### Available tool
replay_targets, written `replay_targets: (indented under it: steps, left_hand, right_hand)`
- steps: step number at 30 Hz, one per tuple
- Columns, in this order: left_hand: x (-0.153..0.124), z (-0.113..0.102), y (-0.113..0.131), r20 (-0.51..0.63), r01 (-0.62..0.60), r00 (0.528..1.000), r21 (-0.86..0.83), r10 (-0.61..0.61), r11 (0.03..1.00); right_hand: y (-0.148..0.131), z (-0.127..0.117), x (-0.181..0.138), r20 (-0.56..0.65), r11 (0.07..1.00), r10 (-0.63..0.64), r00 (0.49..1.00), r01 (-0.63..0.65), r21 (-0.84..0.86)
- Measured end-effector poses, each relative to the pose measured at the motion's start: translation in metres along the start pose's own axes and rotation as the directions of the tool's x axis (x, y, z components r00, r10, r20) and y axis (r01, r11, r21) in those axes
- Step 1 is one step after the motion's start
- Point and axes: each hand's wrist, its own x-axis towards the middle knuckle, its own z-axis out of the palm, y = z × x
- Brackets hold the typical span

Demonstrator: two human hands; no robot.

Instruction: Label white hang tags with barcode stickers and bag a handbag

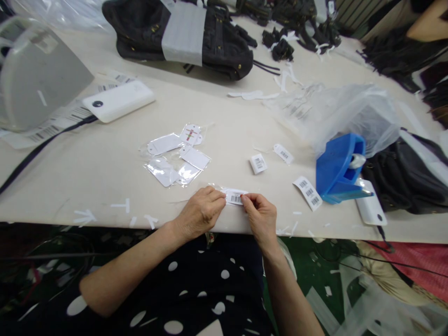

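Observation:
A white barcode tag (235,197) lies between my two hands near the table's front edge. My left hand (204,206) pinches its left end. At the right end, the thumb and fingers of my right hand (261,212) are closed on the same tag. Left of my hands, several white hang tags in clear sleeves (164,171) lie in a loose group. A small stack of barcode labels (258,164) sits beyond my right hand, with a single barcode tag (283,154) beside it. Farther right is a strip of barcode stickers (308,193).
A blue tape dispenser (338,170) stands at right beside a clear plastic bag (350,112) and black bags (409,172). White power banks (119,100) lie at left and right. A black bag with a white wrap (140,32) lies behind. A person's arm (429,23) shows top right.

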Motion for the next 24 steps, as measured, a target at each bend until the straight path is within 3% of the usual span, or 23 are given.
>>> replay_targets:
  steps: [16,24]
  left_hand:
    - [-0.0003,0.0028,0.0023,0.035,-0.018,0.999,0.110,0.015,0.994]
    - [0.0004,0.0021,0.0053,0.096,-0.045,0.995,0.200,0.026,0.979]
  right_hand:
    - [0.0008,0.0029,-0.0032,-0.043,0.990,-0.076,0.996,0.070,-0.126]
    - [0.0010,0.0086,-0.0033,-0.071,0.864,-0.223,0.972,0.163,-0.476]
